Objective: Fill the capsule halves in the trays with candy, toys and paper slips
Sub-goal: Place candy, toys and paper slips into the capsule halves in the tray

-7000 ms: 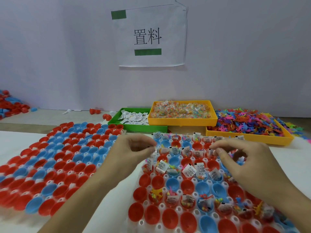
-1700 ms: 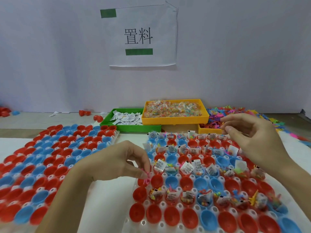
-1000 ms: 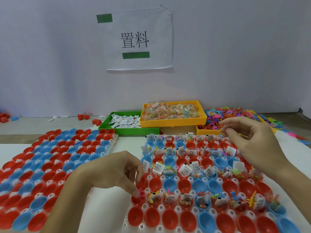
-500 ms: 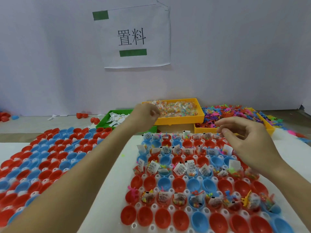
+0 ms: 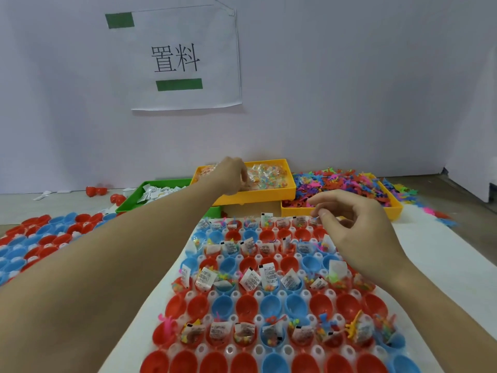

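Observation:
A white tray (image 5: 258, 295) in front of me holds red and blue capsule halves; several carry candy, toys and paper slips, others are bare. A pink toy (image 5: 168, 325) lies in a red half at the near left. My left hand (image 5: 231, 175) is stretched out over the yellow candy bin (image 5: 269, 196), fingers curled down among the candy packets (image 5: 266, 176); any grip is hidden. My right hand (image 5: 355, 230) hovers over the tray's far right corner, thumb and forefinger pinched, with nothing clearly visible between them.
A second tray of bare red and blue halves (image 5: 40, 238) lies at the left. Behind it, a green bin (image 5: 129, 203) holds paper slips (image 5: 156, 191). A yellow bin (image 5: 295, 211) heaped with coloured toys (image 5: 336, 184) stands at the back right. Loose red halves (image 5: 96, 189) lie by the wall.
My left hand dropped the pink toy into a near-left red half, then reached forward to the candy bin and is now down among the packets. My right hand stayed hovering.

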A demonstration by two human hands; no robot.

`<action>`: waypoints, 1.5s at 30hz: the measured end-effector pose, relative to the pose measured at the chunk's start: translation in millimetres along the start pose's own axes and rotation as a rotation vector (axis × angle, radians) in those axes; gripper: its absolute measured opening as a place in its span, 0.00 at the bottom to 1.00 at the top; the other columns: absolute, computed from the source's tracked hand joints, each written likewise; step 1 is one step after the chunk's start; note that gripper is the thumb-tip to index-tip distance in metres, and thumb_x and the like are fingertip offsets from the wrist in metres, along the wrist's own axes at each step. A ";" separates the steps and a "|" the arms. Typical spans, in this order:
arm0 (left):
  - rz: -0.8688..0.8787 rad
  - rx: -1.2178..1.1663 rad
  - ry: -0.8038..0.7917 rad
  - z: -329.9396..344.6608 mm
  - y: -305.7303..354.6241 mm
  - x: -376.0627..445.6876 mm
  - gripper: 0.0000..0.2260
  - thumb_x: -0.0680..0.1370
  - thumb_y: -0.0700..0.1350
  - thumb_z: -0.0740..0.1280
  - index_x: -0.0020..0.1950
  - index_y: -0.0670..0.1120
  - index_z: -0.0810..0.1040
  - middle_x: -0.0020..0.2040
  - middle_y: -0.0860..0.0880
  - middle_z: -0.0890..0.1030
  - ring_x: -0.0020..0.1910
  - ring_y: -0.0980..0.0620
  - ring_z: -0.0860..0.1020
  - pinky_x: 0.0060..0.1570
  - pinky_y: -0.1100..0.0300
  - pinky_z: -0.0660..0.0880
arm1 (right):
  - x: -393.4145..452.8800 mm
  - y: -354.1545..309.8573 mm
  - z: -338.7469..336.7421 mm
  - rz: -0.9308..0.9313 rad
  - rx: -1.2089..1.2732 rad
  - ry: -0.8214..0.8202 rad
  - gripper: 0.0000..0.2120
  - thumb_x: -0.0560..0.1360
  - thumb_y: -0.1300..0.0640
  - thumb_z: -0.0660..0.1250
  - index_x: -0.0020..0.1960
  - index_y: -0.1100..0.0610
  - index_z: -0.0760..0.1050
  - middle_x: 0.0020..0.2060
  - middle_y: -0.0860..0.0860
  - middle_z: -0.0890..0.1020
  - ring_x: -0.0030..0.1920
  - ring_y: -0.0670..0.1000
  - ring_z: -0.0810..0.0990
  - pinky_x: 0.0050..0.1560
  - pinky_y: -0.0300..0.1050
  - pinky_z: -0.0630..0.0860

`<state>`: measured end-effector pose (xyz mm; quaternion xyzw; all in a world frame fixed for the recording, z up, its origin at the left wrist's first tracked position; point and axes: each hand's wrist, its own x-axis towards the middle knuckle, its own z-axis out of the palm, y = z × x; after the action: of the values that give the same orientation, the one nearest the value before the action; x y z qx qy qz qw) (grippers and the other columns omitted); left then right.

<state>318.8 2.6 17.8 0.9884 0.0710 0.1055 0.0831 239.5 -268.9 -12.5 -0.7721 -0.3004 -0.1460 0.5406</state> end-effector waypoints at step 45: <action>-0.028 -0.539 -0.274 -48.1 -48.4 -278.2 0.13 0.74 0.37 0.74 0.42 0.56 0.86 0.43 0.60 0.83 0.45 0.58 0.83 0.48 0.67 0.78 | -5.1 -1.9 4.8 0.036 -0.085 -0.033 0.14 0.78 0.65 0.67 0.51 0.45 0.81 0.41 0.42 0.84 0.45 0.43 0.83 0.44 0.37 0.77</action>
<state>33.0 13.1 0.8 0.9346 0.0425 -0.0150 0.3528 233.9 -265.6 -15.7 -0.8019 -0.2889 -0.1360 0.5049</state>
